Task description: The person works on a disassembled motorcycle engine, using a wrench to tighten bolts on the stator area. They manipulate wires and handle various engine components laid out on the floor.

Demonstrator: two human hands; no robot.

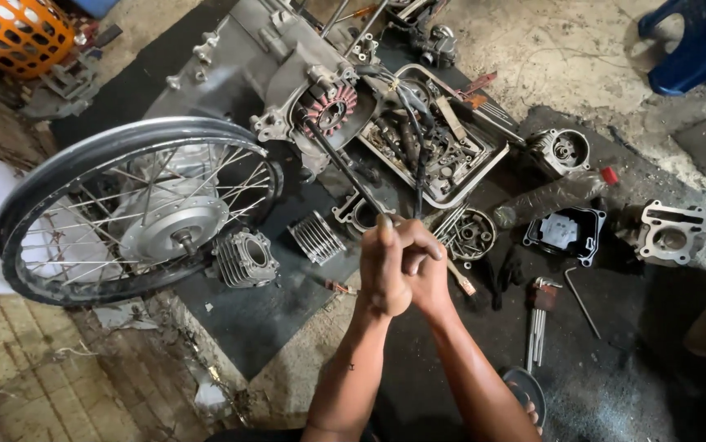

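- A long dark rod-like tool (345, 168) is slanting from the hands up to the engine (287, 74), its far tip sitting at the round copper-wound stator (330, 105).
- The left hand (385, 266) and right hand (428, 274) are clenching together around the tool's near end, fingers overlapping.
- Just beside the hands, a finned cylinder (245, 258) and a smaller finned part (317, 237) are lying on the dark floor mat (271, 319).
- A metal tray (484, 168) of small parts is sitting behind the hands.
- A spoked wheel (136, 209) is leaning at the left.
- Hex keys (539, 315) are lying to the right.
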